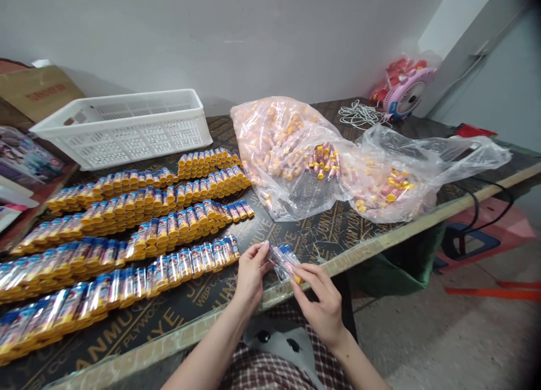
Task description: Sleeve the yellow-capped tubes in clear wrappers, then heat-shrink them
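At the left, some risk of toppling for the stacked rows of small, shiny cylindrical packs point(181, 224), blue at the top and yellow at the base, if nudged by the left forearm point(215, 336) along the dark surface with tan lettering point(203, 311). Toward the middle, left hand point(253, 269) narrow, with thumb and fingertips pinched on the upper-left end of a slim, clear plastic sleeve point(284, 260); perhaps easy to crease or tear there if pulled too hard, because of seemingly thin film. Just beyond, right hand point(320, 294) closed around the lower-right end of the same sleeve; with slackened fingers, could let it slip and drop over the near edge. Behind and slightly to the right, yellow-ended cylinders point(323, 162) clustered by a bulging, clear plastic bag point(274, 128) of pink-and-yellow pieces; likely to roll loose in case of a tug on the bag. As for looks, from left to right: the sleeve, held at a tilt between both hands around the near edge of the surface, see-through and glossy along most of its length, with bright blue just beside it and yellow by the right fingers. Cannot tell whether one piece or several, owing to small size and glare.
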{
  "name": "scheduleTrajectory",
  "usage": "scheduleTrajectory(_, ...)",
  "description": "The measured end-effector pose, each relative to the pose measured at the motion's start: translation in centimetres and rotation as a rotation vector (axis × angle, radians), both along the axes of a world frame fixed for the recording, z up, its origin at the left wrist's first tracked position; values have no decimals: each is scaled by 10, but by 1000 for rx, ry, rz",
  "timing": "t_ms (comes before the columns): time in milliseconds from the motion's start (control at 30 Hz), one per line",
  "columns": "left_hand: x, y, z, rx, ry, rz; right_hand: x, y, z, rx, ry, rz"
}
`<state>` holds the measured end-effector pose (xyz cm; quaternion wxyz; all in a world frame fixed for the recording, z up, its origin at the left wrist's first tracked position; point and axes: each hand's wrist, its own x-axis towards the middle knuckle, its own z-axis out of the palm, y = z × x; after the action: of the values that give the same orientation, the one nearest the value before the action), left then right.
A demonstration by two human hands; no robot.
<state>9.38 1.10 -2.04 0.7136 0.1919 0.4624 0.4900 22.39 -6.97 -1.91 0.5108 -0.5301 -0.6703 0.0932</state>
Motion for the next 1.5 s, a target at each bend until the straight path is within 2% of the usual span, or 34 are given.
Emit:
scheduleTrajectory(167,-2,-2,6,30,-36,-99,3,-1,-8,-100,71,145)
scheduleTrajectory(367,-5,-11,17,51,-13,-434,11,4,-11,-155,76,95)
scheduleTrajectory(567,-4,-19,20,67,0,-545,13,9,-8,-271,228,296)
scheduleTrajectory(700,-3,-22,19,53,11,-559,11,9,-9,-254,301,345)
scheduleTrajectory(900,0,-24,19,25,24,-548,11,8,-10,-239,339,314)
scheduleTrajectory(1233,0,-27,22,19,5,-548,10,9,-8,-248,348,318)
scheduleTrajectory(1367,0,-23,19,34,13,-558,13,9,-8,-246,286,300)
scheduleTrajectory(1433,1,-15,12,108,83,-553,19,17,-3,-216,222,263)
scheduleTrajectory(1500,2,-2,2,282,350,-511,25,35,7,-150,170,212)
